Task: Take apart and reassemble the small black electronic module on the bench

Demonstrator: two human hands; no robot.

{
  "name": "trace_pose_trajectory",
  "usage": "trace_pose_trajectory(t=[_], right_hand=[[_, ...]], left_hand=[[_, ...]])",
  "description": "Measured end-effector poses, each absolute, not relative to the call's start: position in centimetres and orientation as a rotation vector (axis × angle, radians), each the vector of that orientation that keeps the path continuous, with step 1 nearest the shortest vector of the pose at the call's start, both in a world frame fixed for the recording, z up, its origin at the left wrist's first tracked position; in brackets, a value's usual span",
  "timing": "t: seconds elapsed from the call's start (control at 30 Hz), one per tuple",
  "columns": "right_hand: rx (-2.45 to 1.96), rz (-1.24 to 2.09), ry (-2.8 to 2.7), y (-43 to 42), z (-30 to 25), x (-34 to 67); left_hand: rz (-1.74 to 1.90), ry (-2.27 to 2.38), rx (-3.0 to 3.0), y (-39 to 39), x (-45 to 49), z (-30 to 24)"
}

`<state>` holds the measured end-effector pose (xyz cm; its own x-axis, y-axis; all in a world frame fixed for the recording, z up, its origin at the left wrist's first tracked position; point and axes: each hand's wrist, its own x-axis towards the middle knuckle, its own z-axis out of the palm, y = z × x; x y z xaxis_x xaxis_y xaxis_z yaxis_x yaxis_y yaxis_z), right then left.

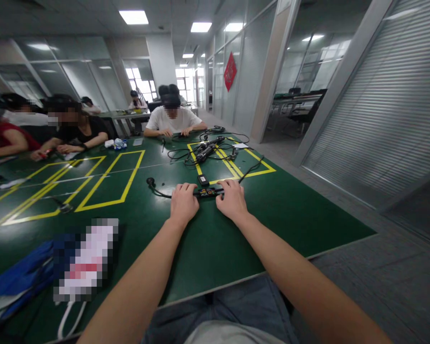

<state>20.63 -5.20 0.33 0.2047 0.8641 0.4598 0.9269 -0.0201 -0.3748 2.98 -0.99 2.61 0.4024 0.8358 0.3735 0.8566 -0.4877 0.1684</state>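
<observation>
My left hand and my right hand are closed on the two ends of a narrow black cabled device at the table's green surface. Small orange and yellow marks dot its middle part, which shows between my hands. From its left end a thin black cable runs to a round black end piece. Another black cable stretches away beyond my right hand. Just past the device lies a small black box with a pale mark on it. My fingertips are partly hidden behind the device.
Yellow tape outlines mark the green table. A heap of black devices and cables lies farther back. On the left are a blue bag and a pixelated white item with a cord. Other people sit around the table, one opposite me.
</observation>
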Motion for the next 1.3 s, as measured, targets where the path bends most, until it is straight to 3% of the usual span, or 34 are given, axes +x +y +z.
trace_pose_trajectory(t=[1.3], right_hand=[[-1.979,-0.160,-1.887,-5.56,0.98,20.26]], left_hand=[[-0.557,-1.574,-2.676,-0.54,3.41,2.64]])
